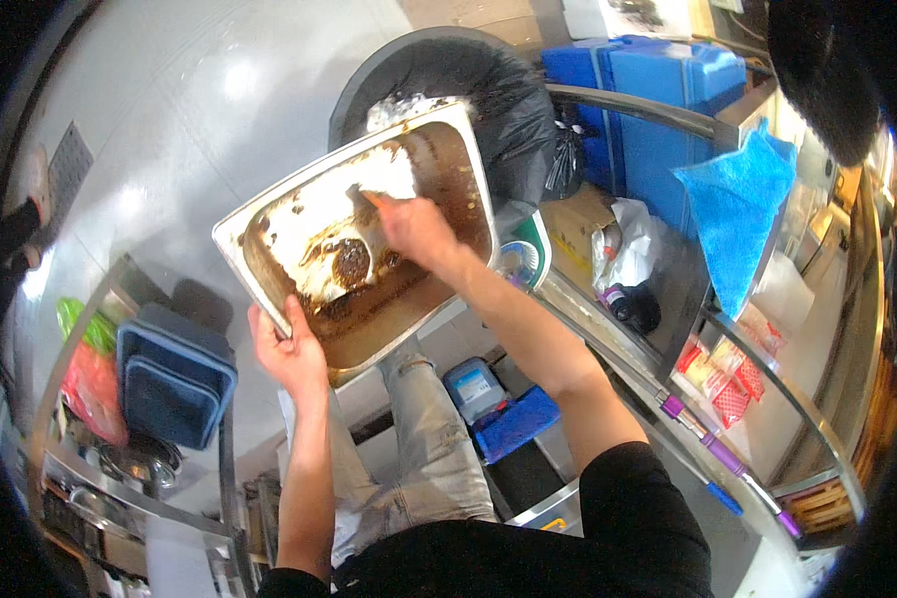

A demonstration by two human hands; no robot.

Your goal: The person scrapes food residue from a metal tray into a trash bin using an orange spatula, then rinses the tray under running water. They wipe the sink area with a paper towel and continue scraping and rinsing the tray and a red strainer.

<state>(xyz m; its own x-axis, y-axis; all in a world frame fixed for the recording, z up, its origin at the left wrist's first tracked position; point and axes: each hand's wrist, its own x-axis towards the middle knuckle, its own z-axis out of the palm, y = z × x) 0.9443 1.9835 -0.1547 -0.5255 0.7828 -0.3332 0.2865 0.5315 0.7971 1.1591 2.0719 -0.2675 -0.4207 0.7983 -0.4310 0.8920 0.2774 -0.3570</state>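
A deep rectangular metal pan [448, 161] hangs tilted before me, partly over a round bin [448, 56] lined with a black plastic bag. Brown sauce-like residue [350, 263] coats the pan's walls and pools in a dark patch on its bottom. My left hand [291, 350] grips the pan's near left rim, thumb on top. Inside the pan, my right hand [421, 230] is closed around a short brown handle of a tool [362, 196]. The tool's dark end meets the pan's bottom; its exact kind is blurred.
Blue plastic containers [643, 105] stand beside the bin. A blue cloth [744, 209] hangs from a metal frame at right. Purple-and-silver poles [717, 452] lie along the right side. At left, dark grey tubs [176, 374] rest on a metal rack. Another person's foot [36, 198] is at far left.
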